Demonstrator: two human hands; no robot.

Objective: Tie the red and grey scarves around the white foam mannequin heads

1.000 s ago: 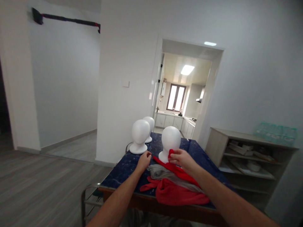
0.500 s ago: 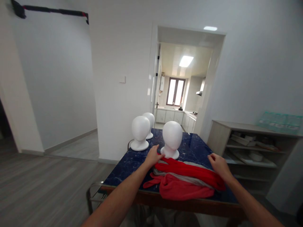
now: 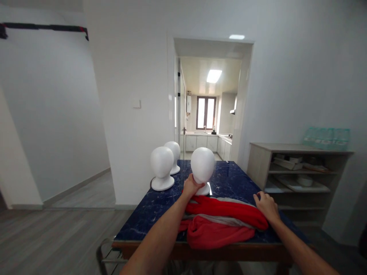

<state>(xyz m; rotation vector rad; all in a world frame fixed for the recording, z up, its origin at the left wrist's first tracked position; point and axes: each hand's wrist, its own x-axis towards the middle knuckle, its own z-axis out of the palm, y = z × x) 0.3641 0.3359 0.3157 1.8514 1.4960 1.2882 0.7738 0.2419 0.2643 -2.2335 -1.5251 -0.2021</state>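
gripping the neck of the nearest foam head point(image 3: 202, 165) with your left hand point(image 3: 191, 186), fingers curled around its stem just above the base, you would do well, i think, to keep that hold low so the light head stays upright. your right hand point(image 3: 265, 205) rests at the right end of the red scarf point(image 3: 226, 209), fingers bent down onto the cloth; whether they pinch it i cannot tell. a grey scarf point(image 3: 226, 220) lies sandwiched in the red folds, all at the lower centre of the frame. two more foam heads point(image 3: 162, 167) stand left of centre on the dark blue marble table point(image 3: 232, 179). a shelf unit point(image 3: 298, 168) sits at right, a kitchen doorway point(image 3: 209, 114) behind.
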